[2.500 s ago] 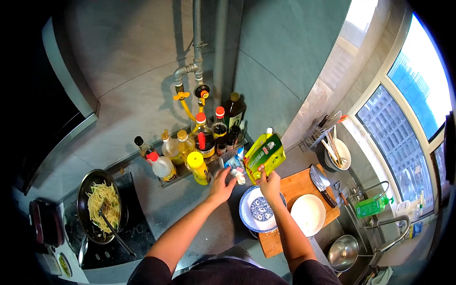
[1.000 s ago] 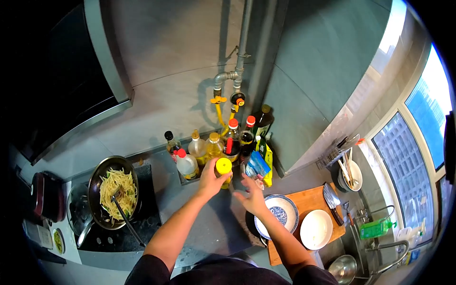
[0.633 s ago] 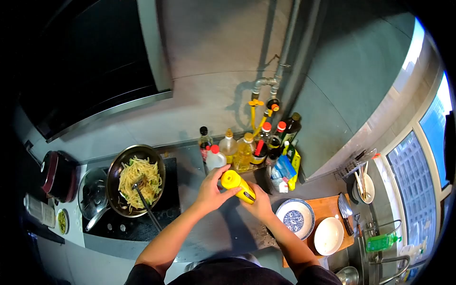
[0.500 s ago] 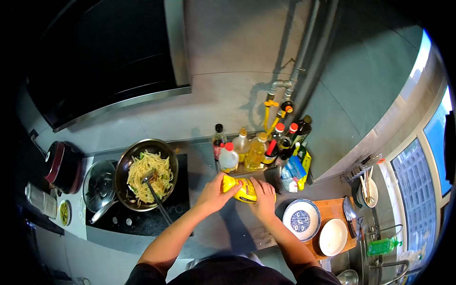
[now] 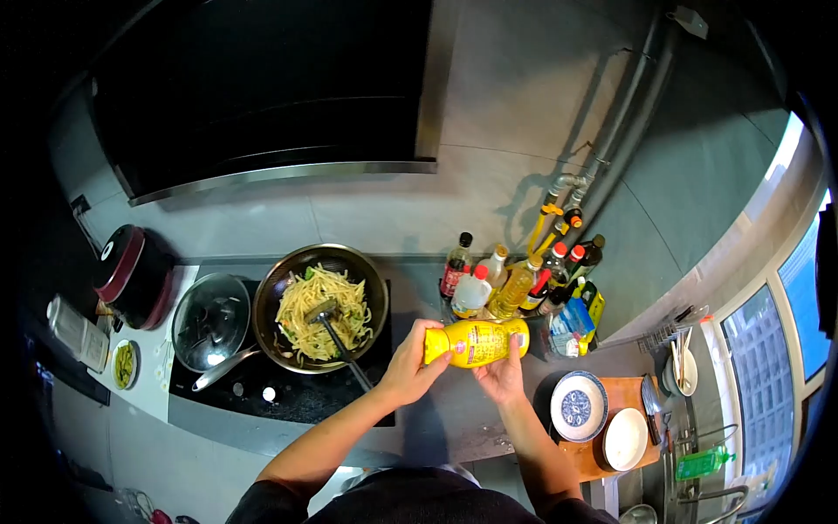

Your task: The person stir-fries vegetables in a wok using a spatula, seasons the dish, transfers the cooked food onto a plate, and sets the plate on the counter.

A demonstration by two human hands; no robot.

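Observation:
Above the counter, a yellow seasoning bottle (image 5: 480, 343) lies on its side between my two hands, its printed label facing up. My left hand (image 5: 414, 365) is closed around its cap end. At the base end, my right hand (image 5: 504, 371) grips the bottle from below, with the thumb on the label. To the left, a wok (image 5: 381, 301) on the black stove (image 5: 262, 397) holds pale noodle-like strips (image 5: 319, 306) with green bits. A spatula (image 5: 340, 341) rests in the wok, its handle sticking out over the rim toward me.
Several sauce and oil bottles (image 5: 515, 288) stand behind my hands. At right, a blue-patterned plate (image 5: 578, 407), a white bowl (image 5: 627, 439) and a knife (image 5: 651, 406) lie on or by a cutting board (image 5: 576, 454). A glass lid (image 5: 209, 321) and a small green dish (image 5: 124, 364) are left.
The yellow bottle has turned so its label shows more fully, and my right hand has shifted from over it to beneath its base end. The whole view has swung left.

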